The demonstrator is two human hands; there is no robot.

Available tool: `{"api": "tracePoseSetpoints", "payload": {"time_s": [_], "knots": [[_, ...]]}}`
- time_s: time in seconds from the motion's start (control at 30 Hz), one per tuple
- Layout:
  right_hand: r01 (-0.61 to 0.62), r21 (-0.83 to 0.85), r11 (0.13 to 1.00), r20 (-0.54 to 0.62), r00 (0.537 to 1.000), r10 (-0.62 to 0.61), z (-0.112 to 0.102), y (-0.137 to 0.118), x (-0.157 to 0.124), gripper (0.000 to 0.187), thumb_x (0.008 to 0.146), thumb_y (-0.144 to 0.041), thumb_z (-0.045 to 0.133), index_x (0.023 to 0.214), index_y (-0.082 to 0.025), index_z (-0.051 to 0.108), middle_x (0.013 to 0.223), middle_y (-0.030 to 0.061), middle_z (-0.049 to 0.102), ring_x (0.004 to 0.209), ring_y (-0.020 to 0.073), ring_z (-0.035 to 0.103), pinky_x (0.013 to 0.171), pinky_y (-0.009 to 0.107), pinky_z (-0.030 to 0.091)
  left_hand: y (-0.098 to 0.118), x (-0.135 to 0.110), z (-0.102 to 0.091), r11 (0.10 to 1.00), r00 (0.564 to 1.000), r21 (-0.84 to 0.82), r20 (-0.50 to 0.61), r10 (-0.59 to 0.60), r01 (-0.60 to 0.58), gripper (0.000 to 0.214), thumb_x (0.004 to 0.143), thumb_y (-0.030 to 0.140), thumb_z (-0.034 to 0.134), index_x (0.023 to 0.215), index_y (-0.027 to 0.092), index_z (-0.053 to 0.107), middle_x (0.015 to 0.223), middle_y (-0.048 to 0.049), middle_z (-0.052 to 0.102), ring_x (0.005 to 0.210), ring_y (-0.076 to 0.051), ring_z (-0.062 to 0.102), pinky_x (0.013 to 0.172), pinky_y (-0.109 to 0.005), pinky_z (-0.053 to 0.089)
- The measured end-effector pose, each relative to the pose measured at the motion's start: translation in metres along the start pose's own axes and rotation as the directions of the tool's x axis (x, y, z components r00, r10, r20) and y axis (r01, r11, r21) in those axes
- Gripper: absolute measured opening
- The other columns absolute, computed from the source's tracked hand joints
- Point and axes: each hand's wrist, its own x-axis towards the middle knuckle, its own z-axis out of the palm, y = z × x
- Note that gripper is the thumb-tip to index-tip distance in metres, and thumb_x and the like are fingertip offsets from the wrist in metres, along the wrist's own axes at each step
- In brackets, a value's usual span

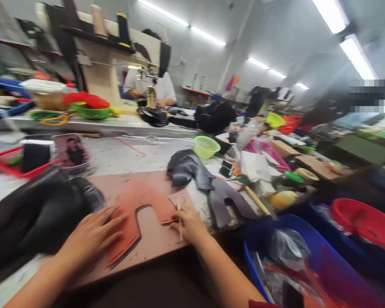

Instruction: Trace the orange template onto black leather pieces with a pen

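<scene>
An orange U-shaped template (132,205) with narrow slots lies over a dark piece whose edge shows along its inner curve. Both rest on a pinkish-brown board (158,239). My left hand (94,233) lies flat at the template's left side, fingers stretched onto it. My right hand (191,224) pinches a thin white pen (179,214), held nearly upright at the template's right end, by a slot. The pen's tip is too blurred to make out. Black leather pieces (41,209) are heaped beside my left hand. Grey curved leather pieces (192,169) lie beyond my right hand.
A green basket (207,146) stands behind the grey pieces. A red basket (11,160) is at the left. At the lower right is a blue tub (255,261) holding plastic bags, near a red basin (365,222). Across the bench, a person sits behind a sewing machine (115,55).
</scene>
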Motion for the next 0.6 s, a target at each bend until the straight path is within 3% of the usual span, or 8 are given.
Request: {"api": "tracePoseSetpoints", "payload": {"time_s": [0.07, 0.13, 0.3, 0.6], "knots": [[0.021, 0.056, 0.998, -0.046, 0.999, -0.018, 0.004, 0.001, -0.008, 0.014, 0.071, -0.019, 0.071, 0.084, -0.021, 0.065, 0.092, 0.008, 0.062, 0.095, 0.0243, 0.055, 0.083, 0.038, 0.046, 0.0, -0.012, -0.013, 0.999, 0.991, 0.041, 0.127, -0.031, 0.026, 0.041, 0.083, 0.05, 0.049, 0.12, 0.034, 0.056, 0.134, -0.0054, 0.05, 0.122, -0.029, 0.045, 0.097, -0.044, 0.038], [0.05, 0.084, 0.995, -0.072, 0.996, -0.044, 0.007, 0.001, -0.013, 0.011, 0.073, -0.017, 0.068, 0.083, -0.021, 0.065, 0.093, 0.0081, 0.062, 0.096, 0.0243, 0.055, 0.084, 0.039, 0.046, 0.007, -0.012, -0.016, 0.998, 0.983, 0.043, 0.175, -0.05, 0.043, 0.044, 0.084, 0.052, 0.046, 0.123, 0.033, 0.055, 0.136, -0.0053, 0.047, 0.123, -0.028, 0.044, 0.099, -0.043, 0.036], [0.09, 0.083, 0.993, -0.116, 0.99, -0.08, 0.009, 0.002, -0.02, 0.008, 0.077, -0.018, 0.064, 0.085, -0.02, 0.064, 0.095, 0.0089, 0.061, 0.098, 0.0238, 0.056, 0.085, 0.039, 0.046, 0.021, -0.011, -0.01, 0.999, 0.99, -0.017, 0.133, -0.049, 0.051, 0.045, 0.085, 0.052, 0.042, 0.123, 0.029, 0.055, 0.136, -0.0068, 0.047, 0.122, -0.025, 0.045, 0.102, -0.039, 0.033], [0.068, 0.088, 0.994, -0.084, 0.995, -0.06, 0.009, 0.005, -0.023, 0.008, 0.082, -0.026, 0.059, 0.087, -0.022, 0.063, 0.096, 0.0088, 0.061, 0.097, 0.0234, 0.056, 0.084, 0.041, 0.046, 0.021, -0.011, -0.003, 0.998, 0.989, -0.04, 0.14, -0.052, 0.058, 0.043, 0.087, 0.047, 0.043, 0.125, 0.03, 0.052, 0.139, -0.007, 0.043, 0.123, -0.022, 0.044, 0.102, -0.038, 0.032]]}}
